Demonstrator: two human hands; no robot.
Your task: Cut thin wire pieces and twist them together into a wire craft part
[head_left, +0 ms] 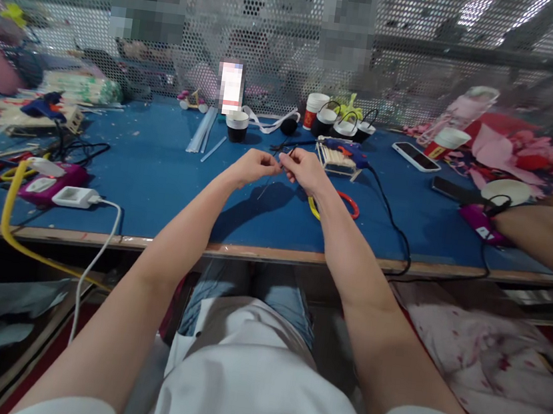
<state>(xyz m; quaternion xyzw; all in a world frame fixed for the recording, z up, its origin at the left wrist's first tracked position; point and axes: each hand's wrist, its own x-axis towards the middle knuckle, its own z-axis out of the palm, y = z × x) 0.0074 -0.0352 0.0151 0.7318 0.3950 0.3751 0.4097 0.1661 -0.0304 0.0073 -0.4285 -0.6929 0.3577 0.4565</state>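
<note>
Above the middle of the blue table, my left hand and my right hand meet with their fingertips pinched close together. Something thin and dark shows at the fingertips, too small to make out, and a fine strand hangs below them. Just beyond my right hand, a blue glue gun rests on a small rack of wooden sticks. Red and yellow scissors lie partly hidden beneath my right wrist.
Cups with dark handles and a black-and-white cup stand at the back. A phone lies right. Another person's arm reaches in at right. A purple power strip sits left, near clear glue sticks.
</note>
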